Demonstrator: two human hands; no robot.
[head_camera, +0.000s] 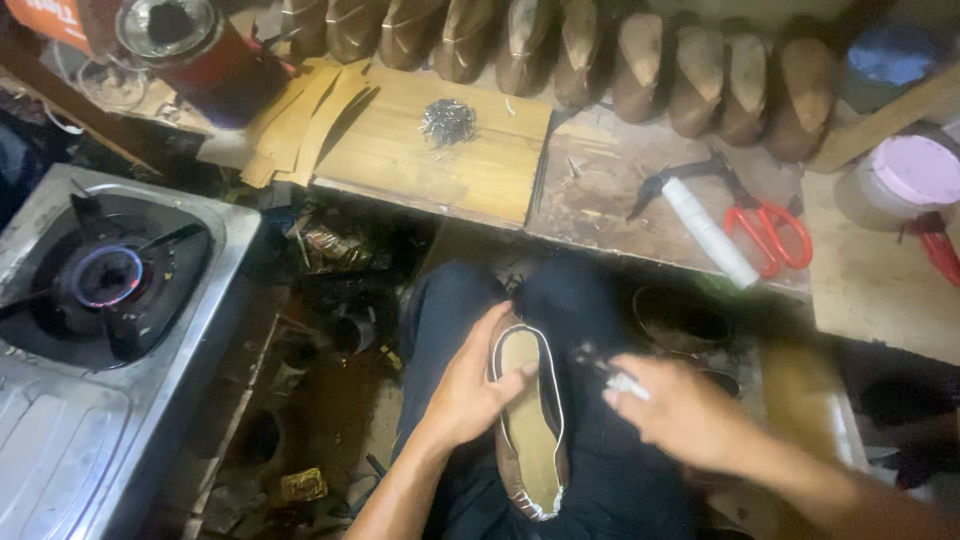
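Observation:
A shoe upper on a last (530, 420) lies sole-up on my lap, tan insole showing with a pale edge around it. My left hand (470, 385) grips its left side, thumb resting on the insole. My right hand (675, 410) hovers just right of the shoe, blurred, fingers closed on a small dark tool with a white part (615, 378). A heap of small nails (448, 122) sits on a wooden board (440, 150) ahead of me.
A row of lasted shoes (600, 60) lines the back. Red-handled scissors (770, 225), pliers with a white grip (700, 225) and a pink-lidded tub (905, 175) lie at right. A lit gas stove (110, 280) stands left, a red can (200, 55) behind it.

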